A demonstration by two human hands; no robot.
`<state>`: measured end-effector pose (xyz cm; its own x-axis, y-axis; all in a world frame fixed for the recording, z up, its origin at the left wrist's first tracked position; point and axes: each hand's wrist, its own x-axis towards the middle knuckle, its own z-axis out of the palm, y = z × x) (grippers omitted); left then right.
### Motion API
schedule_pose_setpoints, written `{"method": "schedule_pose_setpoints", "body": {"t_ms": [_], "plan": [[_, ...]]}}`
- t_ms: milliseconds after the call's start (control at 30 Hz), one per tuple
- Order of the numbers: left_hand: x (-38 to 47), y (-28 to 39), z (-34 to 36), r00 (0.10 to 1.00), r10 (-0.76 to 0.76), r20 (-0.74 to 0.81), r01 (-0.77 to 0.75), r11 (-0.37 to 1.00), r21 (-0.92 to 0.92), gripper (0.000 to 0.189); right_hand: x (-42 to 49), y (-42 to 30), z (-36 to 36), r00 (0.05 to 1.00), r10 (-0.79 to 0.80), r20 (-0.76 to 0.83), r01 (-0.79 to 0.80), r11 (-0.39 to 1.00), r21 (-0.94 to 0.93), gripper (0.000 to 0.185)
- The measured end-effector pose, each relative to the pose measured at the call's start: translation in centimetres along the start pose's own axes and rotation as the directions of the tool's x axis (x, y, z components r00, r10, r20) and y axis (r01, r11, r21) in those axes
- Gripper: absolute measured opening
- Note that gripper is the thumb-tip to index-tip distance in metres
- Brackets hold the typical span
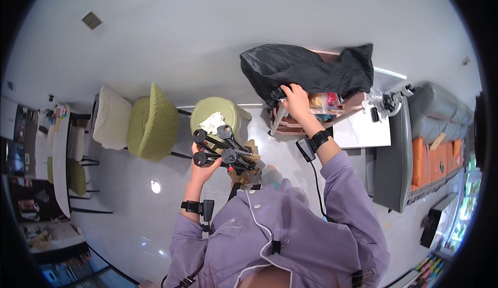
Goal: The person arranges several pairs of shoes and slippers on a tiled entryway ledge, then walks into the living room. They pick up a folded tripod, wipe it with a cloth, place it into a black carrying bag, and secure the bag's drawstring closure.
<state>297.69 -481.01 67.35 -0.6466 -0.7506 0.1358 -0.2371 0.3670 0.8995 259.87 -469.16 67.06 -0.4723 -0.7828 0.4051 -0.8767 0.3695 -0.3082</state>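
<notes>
My left hand (206, 167) grips a bundle of folded black tubes with chunky end caps, a collapsible frame (223, 154). One small red part shows on its near side. My right hand (297, 101) is at the near edge of a black fabric bag or cover (303, 66), its fingers closed on the material. That fabric lies draped over a pink tiered cart (356, 105). Packaged items (325, 101) in red and yellow show below the fabric. Beyond the frame, a crumpled white cloth or tissue (212, 122) rests on a round green stool (202, 109).
Left of the stool stand a green upholstered chair (153, 126) and a white one (112, 119). A white side table (363, 130) adjoins the cart, beside a grey sofa (393, 163). Brown paper or cardboard (241, 176) lies low beneath the frame. A cable (317, 187) hangs from my right wrist strap.
</notes>
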Motion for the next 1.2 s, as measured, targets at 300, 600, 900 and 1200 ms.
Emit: {"method": "schedule_pose_setpoints", "body": {"t_ms": [300,600,900,1200], "plan": [[-3.0,1.8,-0.1,0.975,-0.219,0.018,0.22,0.974,-0.054,0.094,5.5,1.4,-1.5,0.95,0.291,0.109,-0.294,0.726,0.622,0.012],[-4.4,0.2,-1.9,0.988,-0.124,0.088,0.12,0.991,0.052,0.103,15.5,-12.2,-13.5,0.983,-0.138,-0.121,0.183,0.717,0.673,0.013],[-4.8,-1.8,-2.4,0.996,-0.073,0.046,0.071,0.997,0.036,0.104,7.0,-13.4,-6.2,0.837,-0.238,0.493,-0.034,0.876,0.481,0.015],[-4.4,-1.2,-2.5,0.996,-0.051,0.072,0.052,0.999,-0.007,0.103,-0.1,-12.8,2.0,0.75,-0.21,0.628,-0.398,0.615,0.681,0.011]]}}
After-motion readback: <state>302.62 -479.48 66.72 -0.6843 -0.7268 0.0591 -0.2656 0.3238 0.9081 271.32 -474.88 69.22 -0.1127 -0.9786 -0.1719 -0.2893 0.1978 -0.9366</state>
